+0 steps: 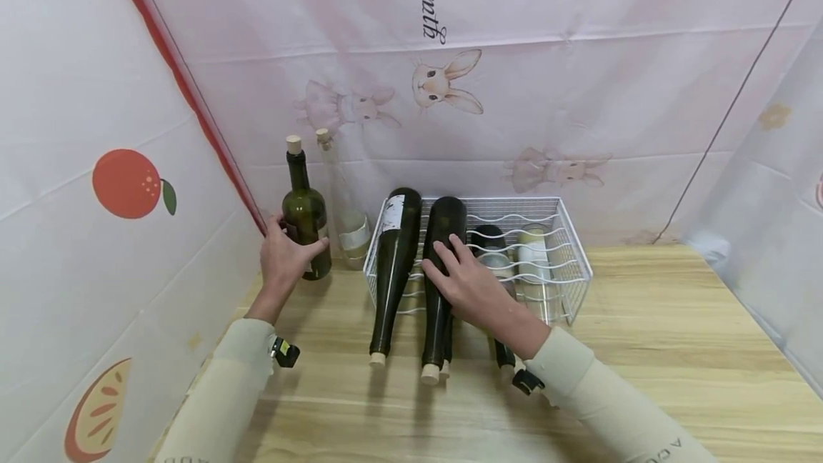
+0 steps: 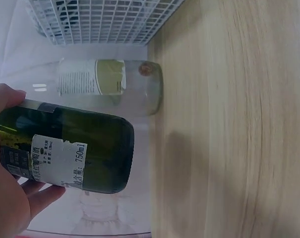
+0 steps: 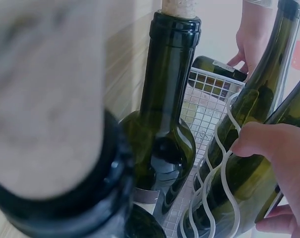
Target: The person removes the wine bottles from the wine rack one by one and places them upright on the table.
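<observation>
My left hand (image 1: 286, 252) grips an upright green wine bottle (image 1: 305, 206) with a cork in its neck. In the left wrist view, the base of this labelled green bottle (image 2: 97, 148) hangs slightly above the table. My right hand (image 1: 472, 284) holds a dark green bottle (image 1: 444, 234) lying on top of a white wire rack (image 1: 575, 263), its corked neck pointing toward me. In the right wrist view the thumb and fingers (image 3: 281, 223) lie on either side of that bottle. To its left another dark bottle (image 1: 395, 263) with a white label rests on the rack.
A clear corked bottle (image 1: 353, 234) stands between the left hand's bottle and the rack. Lower in the rack lie a dark bottle (image 1: 489, 236) and a clear bottle with a pale label (image 1: 532, 252). A printed cloth (image 1: 579, 106) hangs behind the wooden table (image 1: 662, 349).
</observation>
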Demonstrator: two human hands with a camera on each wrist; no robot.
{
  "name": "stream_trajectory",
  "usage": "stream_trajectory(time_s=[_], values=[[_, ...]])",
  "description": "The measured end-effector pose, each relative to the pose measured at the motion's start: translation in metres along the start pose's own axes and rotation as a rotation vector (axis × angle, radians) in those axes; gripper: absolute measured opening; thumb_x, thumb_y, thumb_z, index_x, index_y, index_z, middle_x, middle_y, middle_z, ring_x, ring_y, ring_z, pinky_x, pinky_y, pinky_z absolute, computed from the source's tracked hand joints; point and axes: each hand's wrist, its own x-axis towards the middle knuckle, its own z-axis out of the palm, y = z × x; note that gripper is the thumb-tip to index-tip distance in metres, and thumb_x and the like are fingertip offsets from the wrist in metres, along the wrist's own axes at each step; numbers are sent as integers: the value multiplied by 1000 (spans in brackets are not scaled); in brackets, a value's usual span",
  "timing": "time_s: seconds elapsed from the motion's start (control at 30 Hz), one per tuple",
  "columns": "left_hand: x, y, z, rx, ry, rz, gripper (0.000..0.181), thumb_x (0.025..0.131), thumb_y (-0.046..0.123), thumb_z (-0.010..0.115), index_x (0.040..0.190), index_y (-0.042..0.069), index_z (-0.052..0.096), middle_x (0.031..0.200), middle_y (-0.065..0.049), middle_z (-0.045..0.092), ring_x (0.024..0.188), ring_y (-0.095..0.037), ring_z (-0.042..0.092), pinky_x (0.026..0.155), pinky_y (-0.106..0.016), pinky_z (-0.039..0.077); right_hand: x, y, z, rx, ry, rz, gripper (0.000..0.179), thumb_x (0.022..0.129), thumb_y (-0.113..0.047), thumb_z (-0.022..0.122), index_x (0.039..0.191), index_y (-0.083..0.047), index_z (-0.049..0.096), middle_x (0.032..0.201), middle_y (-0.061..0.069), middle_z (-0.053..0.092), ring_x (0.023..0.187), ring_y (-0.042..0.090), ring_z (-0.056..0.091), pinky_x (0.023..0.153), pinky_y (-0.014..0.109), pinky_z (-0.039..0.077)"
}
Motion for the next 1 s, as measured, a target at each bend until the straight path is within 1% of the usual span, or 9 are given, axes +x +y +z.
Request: stream_trajectory(time_s=[0.1, 0.2, 0.37, 0.47, 0.57, 0.77, 1.0], values=[[4, -5, 2, -28, 5, -28, 95, 74, 35, 91, 148, 4, 40, 136, -26, 62, 121, -42, 62, 103, -59, 52, 0, 0, 0, 2, 8, 5, 61, 72, -13, 85, 130, -10, 68, 132, 25, 67, 119, 49, 65, 80, 42, 66], [6, -11, 4, -43, 3, -62, 97, 74, 34, 91, 150, 3, 38, 138, -27, 60, 125, -42, 60, 105, -59, 51, 0, 0, 1, 10, 3, 11, 62, 71, -12, 86, 130, -10, 68, 132, 25, 67, 120, 49, 65, 81, 42, 66], [5, -22, 8, -64, -2, -106, 98, 75, 33, 92, 151, 3, 36, 141, -28, 58, 129, -42, 58, 108, -58, 49, -1, -1, 2, 18, 1, 15, 64, 69, -14, 88, 130, -10, 68, 133, 25, 66, 120, 49, 65, 82, 42, 66], [4, -29, 9, -81, -3, -126, 99, 75, 33, 91, 152, 4, 35, 142, -27, 56, 131, -41, 56, 109, -57, 48, -1, -2, 3, 22, 8, 17, 62, 71, -14, 88, 130, -11, 69, 132, 25, 66, 120, 49, 65, 83, 43, 66], [4, -34, 11, -96, -5, -135, 100, 76, 34, 91, 153, 4, 33, 144, -27, 55, 133, -41, 55, 111, -57, 47, -2, -3, 3, 21, 3, 24, 61, 71, -13, 87, 129, -12, 69, 133, 25, 66, 121, 49, 65, 83, 43, 66], [4, -39, 13, -122, -11, -154, 101, 78, 32, 90, 155, 5, 31, 145, -27, 53, 134, -40, 54, 113, -56, 46, -1, -3, 3, 32, 9, 33, 59, 72, -12, 86, 129, -13, 70, 133, 25, 66, 121, 50, 65, 85, 45, 65], [6, -43, 15, -120, -11, -169, 103, 77, 32, 90, 156, 5, 30, 147, -28, 52, 136, -41, 52, 114, -57, 45, -1, -2, 3, 40, 14, 32, 61, 71, -13, 89, 129, -13, 70, 133, 25, 66, 120, 50, 65, 86, 46, 65]])
